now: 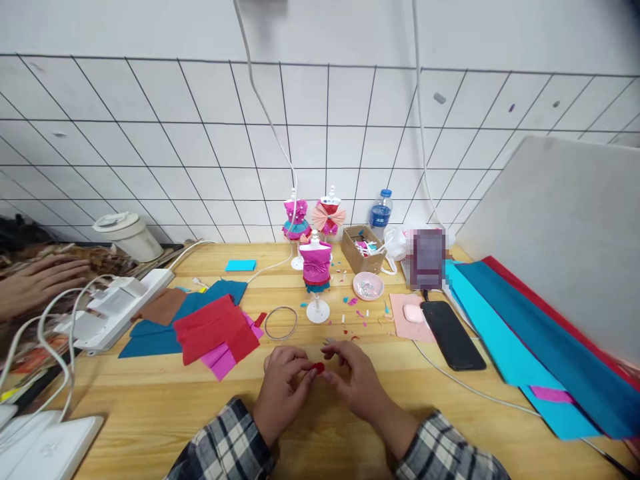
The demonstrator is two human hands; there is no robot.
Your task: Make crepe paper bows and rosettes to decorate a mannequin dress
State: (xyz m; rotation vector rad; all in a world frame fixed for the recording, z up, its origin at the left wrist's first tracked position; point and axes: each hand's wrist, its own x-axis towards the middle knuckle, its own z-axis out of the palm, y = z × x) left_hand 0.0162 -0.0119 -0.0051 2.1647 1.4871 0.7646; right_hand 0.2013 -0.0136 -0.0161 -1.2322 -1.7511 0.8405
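Observation:
My left hand (pixel 284 385) and my right hand (pixel 356 378) meet low over the wooden table (pixel 150 400), fingers pinched together on a small red paper piece (pixel 318 367). Both wrists wear plaid sleeves. Just beyond my hands stands a small white mannequin in a pink paper dress (pixel 316 270). A thin metal ring (pixel 281 323) lies flat to its left. A stack of red, pink and blue crepe paper sheets (pixel 210 327) lies further left.
Two more dressed mannequins (pixel 313 217), a cardboard box (pixel 363 250), a pink dish (pixel 369 286), a water bottle (pixel 381 213) stand behind. Black phone (pixel 453 333) and blue paper sheets (pixel 525 333) lie right. A power strip (pixel 117 307) and another person's hand (pixel 35 283) are left.

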